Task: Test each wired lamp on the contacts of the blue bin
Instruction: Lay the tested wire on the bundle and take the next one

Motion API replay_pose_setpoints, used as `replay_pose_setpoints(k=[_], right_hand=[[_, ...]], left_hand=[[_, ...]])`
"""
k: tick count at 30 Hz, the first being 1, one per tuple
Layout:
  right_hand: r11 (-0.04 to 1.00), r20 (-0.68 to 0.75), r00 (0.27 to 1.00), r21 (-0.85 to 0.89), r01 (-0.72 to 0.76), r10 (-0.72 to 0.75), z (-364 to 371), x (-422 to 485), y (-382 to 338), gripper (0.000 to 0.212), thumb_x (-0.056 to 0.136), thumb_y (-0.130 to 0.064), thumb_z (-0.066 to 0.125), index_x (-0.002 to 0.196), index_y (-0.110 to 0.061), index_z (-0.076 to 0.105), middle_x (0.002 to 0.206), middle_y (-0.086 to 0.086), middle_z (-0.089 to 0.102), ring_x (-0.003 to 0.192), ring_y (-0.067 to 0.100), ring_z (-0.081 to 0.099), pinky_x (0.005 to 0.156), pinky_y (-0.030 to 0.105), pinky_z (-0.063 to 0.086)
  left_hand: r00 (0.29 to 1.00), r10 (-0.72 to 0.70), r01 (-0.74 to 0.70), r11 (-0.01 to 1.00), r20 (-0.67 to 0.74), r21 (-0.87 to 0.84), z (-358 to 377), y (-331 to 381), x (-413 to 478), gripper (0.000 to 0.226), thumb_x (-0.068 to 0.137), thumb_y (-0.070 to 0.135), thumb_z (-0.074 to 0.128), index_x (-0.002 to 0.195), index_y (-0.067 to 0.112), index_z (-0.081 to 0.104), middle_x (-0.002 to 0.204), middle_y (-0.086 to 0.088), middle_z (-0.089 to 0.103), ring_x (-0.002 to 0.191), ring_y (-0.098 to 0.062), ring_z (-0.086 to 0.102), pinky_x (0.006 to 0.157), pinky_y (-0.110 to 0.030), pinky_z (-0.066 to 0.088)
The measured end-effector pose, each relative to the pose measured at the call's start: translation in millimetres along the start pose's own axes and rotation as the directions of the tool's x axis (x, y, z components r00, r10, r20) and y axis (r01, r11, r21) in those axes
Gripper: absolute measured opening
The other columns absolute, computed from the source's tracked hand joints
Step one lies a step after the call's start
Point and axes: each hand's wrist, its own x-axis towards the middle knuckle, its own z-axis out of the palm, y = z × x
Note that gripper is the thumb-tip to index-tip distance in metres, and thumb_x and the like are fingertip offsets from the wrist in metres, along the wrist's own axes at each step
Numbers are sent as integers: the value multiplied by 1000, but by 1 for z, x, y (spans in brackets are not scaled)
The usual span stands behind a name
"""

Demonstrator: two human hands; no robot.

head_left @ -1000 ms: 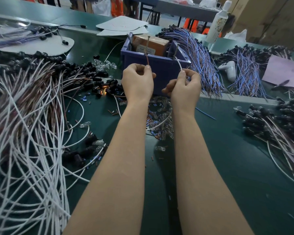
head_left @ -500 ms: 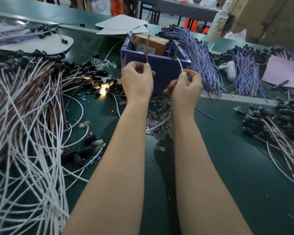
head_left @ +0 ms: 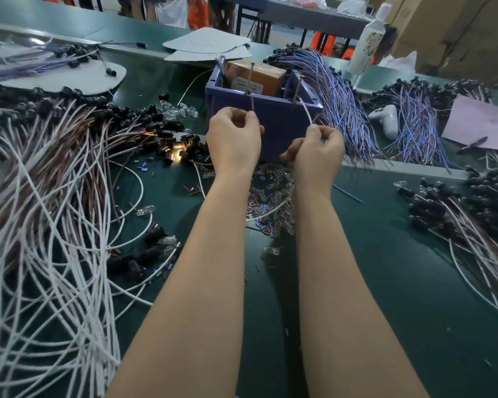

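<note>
A blue bin (head_left: 273, 116) stands at the table's middle back, with two upright metal contact pins on its near rim. My left hand (head_left: 233, 139) pinches a brown wire (head_left: 252, 103) whose tip meets the left pin (head_left: 250, 79). A white wire (head_left: 306, 110) is pinched in my right hand (head_left: 318, 152), its end up at the right pin (head_left: 297, 89). Left of the bin, among black sockets, one small lamp (head_left: 179, 153) glows.
A big heap of white and brown wired lamps (head_left: 46, 214) covers the left. Loose bulbs and small sleeves (head_left: 270, 196) lie under my wrists. Blue-wired bundles (head_left: 337, 99) and a white controller (head_left: 385, 119) sit right of the bin. More wired sockets (head_left: 454, 214) lie at right.
The lamp left of the bin went from a faint glow to clearly lit. Both hands stayed at the bin's pins.
</note>
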Motion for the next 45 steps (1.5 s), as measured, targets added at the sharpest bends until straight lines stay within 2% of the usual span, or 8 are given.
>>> replay_pose_setpoints(k=[8, 12, 15, 20, 25, 31, 35, 45], right_hand=[[972, -280, 950, -223, 77, -139, -28, -10, -23, 6, 92, -10, 47, 92, -14, 52, 98, 2, 53, 87, 19, 54, 80, 31, 44], [842, 5, 917, -395, 368, -399, -13, -41, -28, 14, 91, -10, 53, 97, -4, 63, 97, 9, 63, 91, 27, 59, 83, 31, 45], [651, 431, 896, -652, 390, -105, 13, -60, -14, 29, 92, -34, 56, 108, -14, 68, 109, 11, 63, 105, 30, 56, 91, 38, 44], [347, 439, 886, -862, 369, 147, 31, -78, 9, 34, 93, -39, 52, 119, -19, 59, 131, 10, 49, 123, 33, 39, 98, 44, 30], [496, 416, 907, -776, 390, -64, 31, -82, 10, 22, 98, -26, 43, 110, -12, 55, 116, 6, 55, 113, 28, 44, 92, 40, 29], [796, 529, 842, -460, 395, -112, 3, -71, -23, 8, 98, -16, 46, 98, -10, 51, 90, 2, 58, 80, 19, 54, 68, 26, 40], [989, 486, 873, -147, 29, 46, -38, -69, -51, 20, 103, -24, 39, 93, -10, 49, 65, 3, 58, 47, 11, 54, 46, 23, 44], [629, -77, 843, -703, 332, -532, -223, -39, -135, 20, 95, -28, 54, 104, -20, 71, 76, -6, 58, 66, 11, 53, 55, 18, 36]], left_hand=[[902, -137, -78, 881, 410, 466, -18, 11, -27, 21, 90, 14, 46, 90, 15, 67, 96, -9, 71, 88, -26, 66, 84, -39, 55], [997, -70, 71, 996, -42, 45, -38, 10, -26, 25, 89, 4, 40, 93, 13, 63, 102, -12, 67, 88, -26, 62, 87, -39, 51], [939, -282, 197, 911, -199, -362, -51, 11, -23, 17, 91, 3, 38, 95, 13, 52, 85, -6, 55, 71, -17, 48, 71, -32, 45], [851, -480, 351, 820, -210, -452, -72, 10, -28, 9, 94, 8, 40, 91, 13, 48, 70, 3, 39, 57, -11, 34, 50, -21, 29], [854, -488, 432, 858, -178, -279, -78, 4, -29, 12, 93, 15, 45, 102, 10, 51, 109, -10, 55, 60, -12, 40, 49, -19, 33], [916, -371, 398, 892, 154, -214, -57, 20, -37, 33, 102, 25, 40, 76, 14, 57, 68, -1, 60, 50, -11, 49, 46, -17, 39], [965, -111, 190, 920, 238, -342, -27, 61, -46, 28, 102, 17, 42, 80, 15, 59, 71, 4, 67, 39, 0, 41, 41, -13, 35], [922, 32, 245, 725, 386, -644, 86, 143, -106, 21, 100, 12, 45, 82, 7, 53, 60, -7, 63, 39, -5, 51, 45, -19, 47]])
